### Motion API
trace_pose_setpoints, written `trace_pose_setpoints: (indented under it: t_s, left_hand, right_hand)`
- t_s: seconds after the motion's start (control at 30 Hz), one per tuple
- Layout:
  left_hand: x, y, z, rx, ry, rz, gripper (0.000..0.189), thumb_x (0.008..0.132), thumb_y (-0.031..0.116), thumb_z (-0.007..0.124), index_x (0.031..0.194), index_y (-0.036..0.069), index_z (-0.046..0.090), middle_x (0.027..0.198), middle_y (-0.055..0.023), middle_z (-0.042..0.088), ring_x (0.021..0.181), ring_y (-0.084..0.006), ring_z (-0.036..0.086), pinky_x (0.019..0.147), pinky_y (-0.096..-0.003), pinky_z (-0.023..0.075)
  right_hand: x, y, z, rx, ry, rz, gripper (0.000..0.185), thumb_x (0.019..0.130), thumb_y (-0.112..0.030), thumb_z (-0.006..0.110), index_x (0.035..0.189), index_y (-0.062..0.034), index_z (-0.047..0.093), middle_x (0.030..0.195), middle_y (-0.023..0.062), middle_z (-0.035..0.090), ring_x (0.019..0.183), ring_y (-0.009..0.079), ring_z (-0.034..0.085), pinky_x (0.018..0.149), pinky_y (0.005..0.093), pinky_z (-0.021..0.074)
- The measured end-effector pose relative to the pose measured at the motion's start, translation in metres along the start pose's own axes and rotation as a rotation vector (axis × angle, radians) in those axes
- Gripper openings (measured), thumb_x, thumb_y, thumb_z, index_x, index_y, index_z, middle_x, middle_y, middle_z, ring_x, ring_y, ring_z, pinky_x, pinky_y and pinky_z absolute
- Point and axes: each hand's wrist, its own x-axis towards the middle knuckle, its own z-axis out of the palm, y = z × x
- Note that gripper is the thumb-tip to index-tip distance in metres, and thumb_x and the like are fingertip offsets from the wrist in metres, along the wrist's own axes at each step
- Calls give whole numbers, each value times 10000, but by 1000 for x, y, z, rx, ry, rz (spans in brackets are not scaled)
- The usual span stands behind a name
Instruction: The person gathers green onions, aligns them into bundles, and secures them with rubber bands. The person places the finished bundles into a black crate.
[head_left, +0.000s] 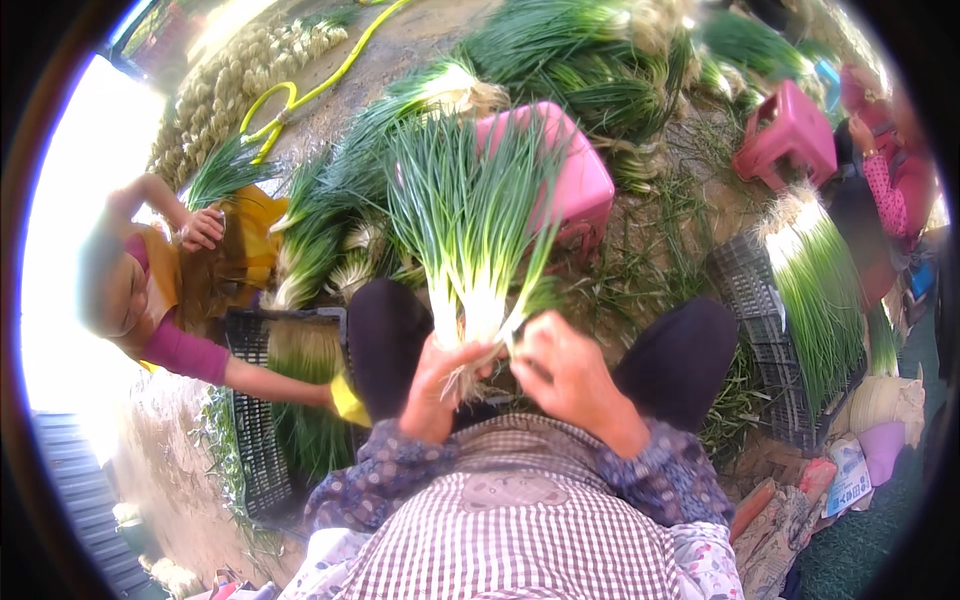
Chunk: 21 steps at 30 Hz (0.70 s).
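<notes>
My left hand (448, 379) is closed around the white root end of a bunch of green onions (480, 247), whose green leaves fan out away from me. Thin roots hang below the fingers. Close beside it on the right, my right hand (570, 375) has its thumb and fingertips bent together at the outer stalk of the bunch; whether they pinch that stalk is not clear. Behind the bunch stands a pink plastic stool (581, 176), partly covered by the leaves.
A black plastic crate (259, 457) with green onions is at my left, where another person's arm reaches in. At my right, another crate (780, 360) bears a large bundle (817, 292). Onion piles (585, 75), a yellow hose (330, 75) and a second pink stool (791, 135) lie beyond.
</notes>
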Motion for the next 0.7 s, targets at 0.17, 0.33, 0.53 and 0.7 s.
trace_pose_setpoints:
  t_s: [0.17, 0.33, 0.53, 0.7]
  left_hand:
    - [-2, 0, 3, 42, 21, -5, 382, 840, 100, 730, 1181, -10, 594, 935, -40, 646, 757, -108, 631, 644, -234, 509]
    - [0, 3, 8, -7, -10, 42, 429, 859, 166, 738, 1194, -52, 583, 984, -162, 681, 704, -160, 631, 566, -230, 489]
    - [-6, 59, 47, -13, -119, 169, 372, 873, 141, 699, 1174, -54, 599, 916, -156, 709, 674, -120, 622, 594, -210, 487]
    - [-14, 89, 75, 53, -112, 247, 457, 851, 189, 710, 1210, -58, 573, 896, -148, 702, 681, -126, 620, 606, -220, 489]
  right_hand:
    - [-51, -20, -21, 10, -266, 213, 105, 826, -123, 696, 833, -58, 614, 887, 90, 557, 751, 295, 629, 642, 405, 500]
    - [-91, 10, -13, -327, -400, 378, 117, 790, -152, 625, 811, -37, 637, 863, 144, 598, 780, 348, 644, 677, 464, 521]
    - [-79, 43, 18, -424, -431, 265, 147, 761, -159, 624, 739, -17, 653, 831, 187, 638, 717, 370, 652, 663, 480, 538]
    - [-71, 61, 29, -322, -296, 342, 163, 824, -152, 663, 900, -8, 675, 889, 172, 648, 713, 326, 664, 648, 428, 541]
